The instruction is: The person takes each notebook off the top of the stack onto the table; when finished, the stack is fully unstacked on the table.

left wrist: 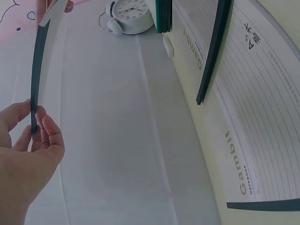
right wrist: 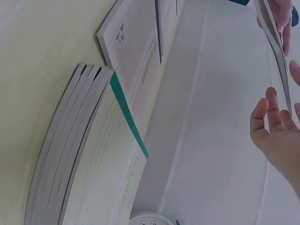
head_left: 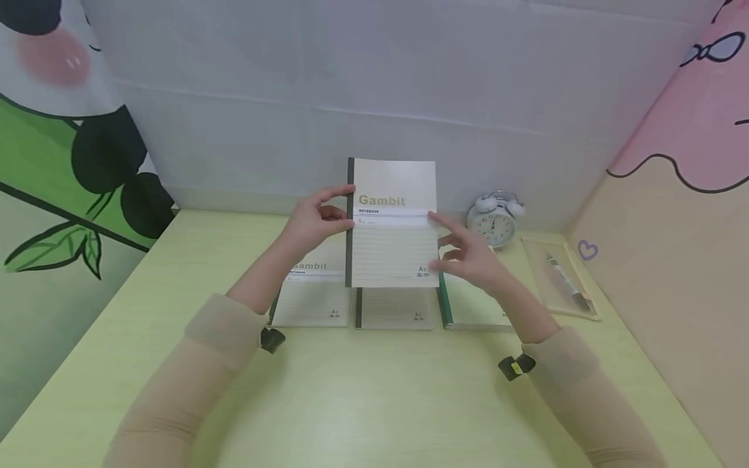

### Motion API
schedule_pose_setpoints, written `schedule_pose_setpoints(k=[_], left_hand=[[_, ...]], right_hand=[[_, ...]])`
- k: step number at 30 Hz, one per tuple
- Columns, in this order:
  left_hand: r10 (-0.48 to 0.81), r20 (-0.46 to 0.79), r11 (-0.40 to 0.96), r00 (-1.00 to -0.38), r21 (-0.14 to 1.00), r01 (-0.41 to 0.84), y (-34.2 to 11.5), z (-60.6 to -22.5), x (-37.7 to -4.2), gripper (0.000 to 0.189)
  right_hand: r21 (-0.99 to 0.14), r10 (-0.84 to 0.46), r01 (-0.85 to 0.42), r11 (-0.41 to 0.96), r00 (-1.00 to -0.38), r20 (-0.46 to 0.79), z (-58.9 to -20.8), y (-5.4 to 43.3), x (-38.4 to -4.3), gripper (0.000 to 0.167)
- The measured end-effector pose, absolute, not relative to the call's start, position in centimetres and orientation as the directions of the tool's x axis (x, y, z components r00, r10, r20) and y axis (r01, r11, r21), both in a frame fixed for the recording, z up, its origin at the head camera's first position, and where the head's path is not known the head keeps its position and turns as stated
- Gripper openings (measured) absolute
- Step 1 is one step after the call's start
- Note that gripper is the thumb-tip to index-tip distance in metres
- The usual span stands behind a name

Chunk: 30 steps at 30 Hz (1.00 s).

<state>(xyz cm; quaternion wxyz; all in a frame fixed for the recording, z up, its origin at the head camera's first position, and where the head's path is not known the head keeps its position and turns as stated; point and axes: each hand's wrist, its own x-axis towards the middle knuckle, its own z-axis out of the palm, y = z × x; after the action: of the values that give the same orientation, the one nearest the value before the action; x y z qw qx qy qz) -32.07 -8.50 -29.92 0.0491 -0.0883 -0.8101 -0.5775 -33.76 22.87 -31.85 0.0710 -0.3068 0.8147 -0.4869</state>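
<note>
Upright above the table, a white Gambit notebook (head_left: 394,250) with a dark spine is held up by both hands. My left hand (head_left: 310,224) pinches the spine side between thumb and fingers; the left wrist view shows the hand (left wrist: 35,152) closed at the lower end of the spine strip. At the opposite edge, my right hand (head_left: 474,260) grips with thumb and fingertips, its other fingers spread. Below lie a similar notebook (head_left: 313,302) on the left, another notebook (head_left: 394,309) in the middle, partly covered in the head view, and a green-spined notebook stack (head_left: 474,305) under the right forearm.
A white twin-bell alarm clock (head_left: 493,224) stands behind the green-spined stack. To its right, a shallow clear tray (head_left: 534,270) holds a pen (head_left: 566,281). A grey-white cloth (head_left: 351,78) hangs behind the table (head_left: 363,403), with cartoon-printed panels on both sides.
</note>
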Motion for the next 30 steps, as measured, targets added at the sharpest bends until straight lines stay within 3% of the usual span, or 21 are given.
schedule_pose_setpoints(k=[11, 21, 30], left_hand=[[0.046, 0.208, 0.319, -0.977, 0.924, 0.212, -13.0, -30.1, -31.2, 0.059], [0.018, 0.197, 0.298, -0.98, 0.935, 0.193, -16.7, -30.2, -30.5, 0.059], [0.019, 0.154, 0.403, -0.988, 0.903, 0.148, -20.4, -31.6, -29.9, 0.063]], right_hand=[[-0.89, -0.671, -0.402, 0.213, -0.723, 0.166, -31.8, 18.6, -33.2, 0.089], [-0.913, -0.625, -0.384, 0.137, -0.749, 0.221, -32.5, 14.8, -32.8, 0.079], [-0.907, -0.655, -0.382, 0.177, -0.734, 0.181, -34.8, 10.8, -32.4, 0.078]])
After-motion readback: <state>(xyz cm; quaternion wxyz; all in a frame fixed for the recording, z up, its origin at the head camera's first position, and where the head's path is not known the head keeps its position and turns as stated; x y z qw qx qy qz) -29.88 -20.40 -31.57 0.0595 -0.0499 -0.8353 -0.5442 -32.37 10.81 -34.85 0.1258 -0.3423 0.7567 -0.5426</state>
